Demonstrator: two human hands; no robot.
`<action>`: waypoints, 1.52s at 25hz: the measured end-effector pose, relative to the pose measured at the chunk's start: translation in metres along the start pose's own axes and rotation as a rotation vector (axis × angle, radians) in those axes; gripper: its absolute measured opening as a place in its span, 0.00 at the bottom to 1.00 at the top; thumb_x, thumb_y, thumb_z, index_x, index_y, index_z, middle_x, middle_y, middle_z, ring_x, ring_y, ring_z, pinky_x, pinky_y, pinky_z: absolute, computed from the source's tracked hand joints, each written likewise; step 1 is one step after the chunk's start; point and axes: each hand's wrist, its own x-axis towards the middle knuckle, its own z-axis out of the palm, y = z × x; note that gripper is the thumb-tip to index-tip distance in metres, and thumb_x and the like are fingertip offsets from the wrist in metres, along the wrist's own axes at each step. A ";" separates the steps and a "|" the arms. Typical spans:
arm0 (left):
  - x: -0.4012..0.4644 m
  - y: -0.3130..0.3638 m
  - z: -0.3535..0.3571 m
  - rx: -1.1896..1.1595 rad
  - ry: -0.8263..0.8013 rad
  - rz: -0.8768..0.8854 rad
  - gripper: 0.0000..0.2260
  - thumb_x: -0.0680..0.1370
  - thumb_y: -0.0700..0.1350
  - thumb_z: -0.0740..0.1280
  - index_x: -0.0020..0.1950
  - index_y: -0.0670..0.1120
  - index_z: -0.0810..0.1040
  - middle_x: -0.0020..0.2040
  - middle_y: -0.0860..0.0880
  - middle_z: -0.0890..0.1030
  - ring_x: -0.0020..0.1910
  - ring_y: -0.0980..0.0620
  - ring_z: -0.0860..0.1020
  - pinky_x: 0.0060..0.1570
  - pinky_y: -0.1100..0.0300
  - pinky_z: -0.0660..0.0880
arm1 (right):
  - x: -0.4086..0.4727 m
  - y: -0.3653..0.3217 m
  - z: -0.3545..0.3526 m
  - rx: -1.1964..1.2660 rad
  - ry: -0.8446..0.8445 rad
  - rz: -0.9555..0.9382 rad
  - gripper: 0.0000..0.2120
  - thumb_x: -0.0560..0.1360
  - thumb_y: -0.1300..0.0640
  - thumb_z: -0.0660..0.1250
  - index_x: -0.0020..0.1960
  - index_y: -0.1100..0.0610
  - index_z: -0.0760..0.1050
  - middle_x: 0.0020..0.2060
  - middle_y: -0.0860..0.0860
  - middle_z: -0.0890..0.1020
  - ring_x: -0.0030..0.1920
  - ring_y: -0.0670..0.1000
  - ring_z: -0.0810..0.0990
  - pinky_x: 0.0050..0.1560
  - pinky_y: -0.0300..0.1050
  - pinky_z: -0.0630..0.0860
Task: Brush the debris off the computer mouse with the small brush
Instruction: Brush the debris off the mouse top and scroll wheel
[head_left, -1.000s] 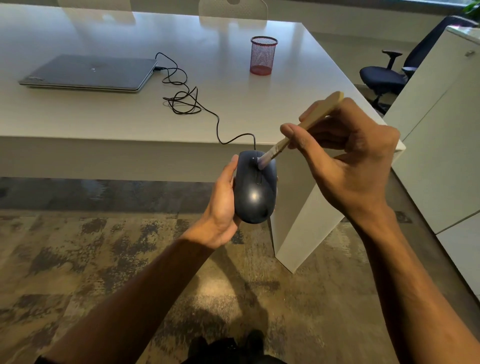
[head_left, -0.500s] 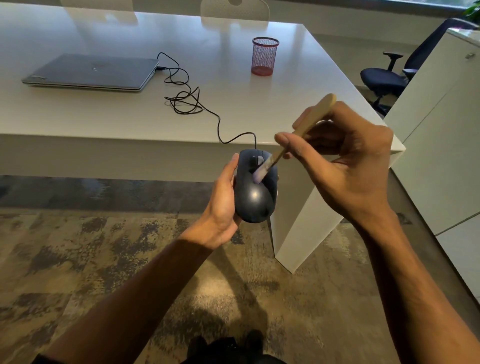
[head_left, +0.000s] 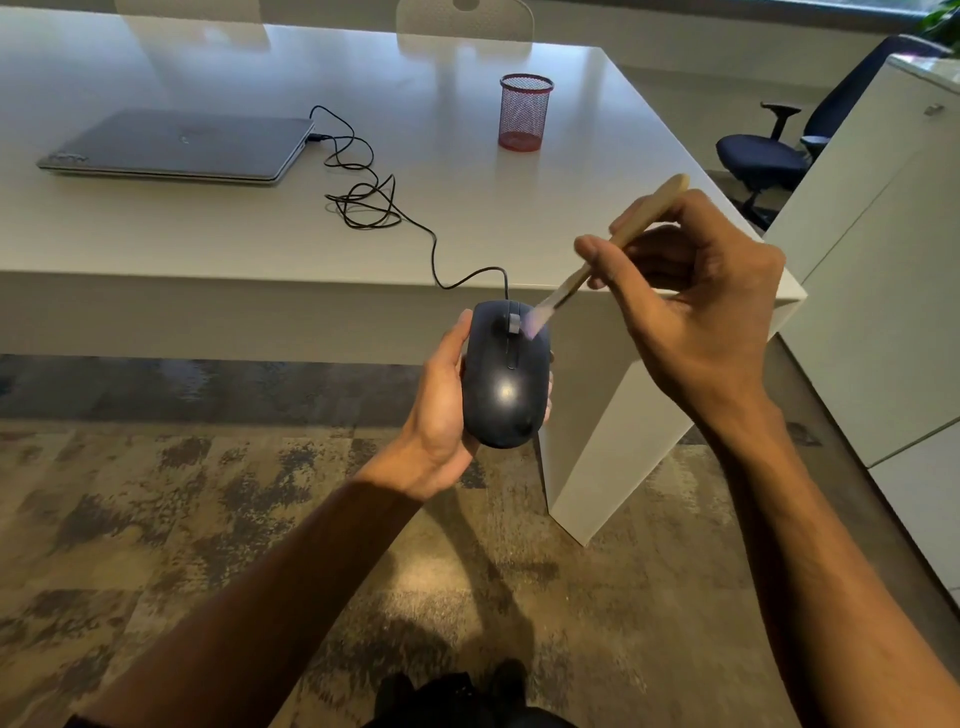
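A dark wired computer mouse (head_left: 503, 379) is held in the air in front of the table edge, cupped from below and the left by my left hand (head_left: 439, 415). My right hand (head_left: 691, 306) pinches a small brush (head_left: 613, 254) with a pale wooden handle, thumb and fingers curled round it. The pale bristle tip touches the mouse's right button beside the scroll wheel. The mouse's black cable (head_left: 374, 208) runs up over the table edge in a loose tangle.
The white table (head_left: 208, 244) carries a shut grey laptop (head_left: 176, 148) at the left and a red mesh pen cup (head_left: 524, 111) at the back. A white cabinet (head_left: 878, 291) stands to the right, a dark office chair (head_left: 769, 156) behind it. Patterned carpet lies below.
The brush tip swept down the mouse's top toward me, then went back up to the right button beside the scroll wheel. My left hand kept the mouse steady.
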 end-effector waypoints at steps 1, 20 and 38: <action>-0.001 0.000 0.000 -0.011 -0.009 -0.011 0.33 0.81 0.62 0.54 0.73 0.37 0.69 0.55 0.40 0.79 0.48 0.47 0.80 0.49 0.51 0.75 | 0.001 0.001 0.000 0.030 0.030 0.002 0.11 0.76 0.58 0.74 0.53 0.63 0.78 0.41 0.45 0.82 0.41 0.43 0.86 0.45 0.36 0.84; 0.004 -0.002 -0.003 -0.017 -0.030 0.005 0.34 0.79 0.63 0.55 0.74 0.38 0.68 0.59 0.39 0.77 0.52 0.47 0.80 0.52 0.51 0.75 | 0.008 0.009 0.007 0.134 0.041 0.048 0.06 0.78 0.59 0.71 0.52 0.61 0.77 0.41 0.46 0.83 0.43 0.47 0.87 0.48 0.43 0.84; 0.004 -0.003 0.001 0.027 -0.016 0.008 0.32 0.79 0.63 0.56 0.73 0.41 0.70 0.59 0.39 0.78 0.53 0.45 0.79 0.56 0.47 0.73 | 0.011 0.018 0.025 0.170 0.022 0.120 0.08 0.77 0.60 0.72 0.51 0.65 0.78 0.41 0.54 0.85 0.42 0.49 0.88 0.48 0.50 0.85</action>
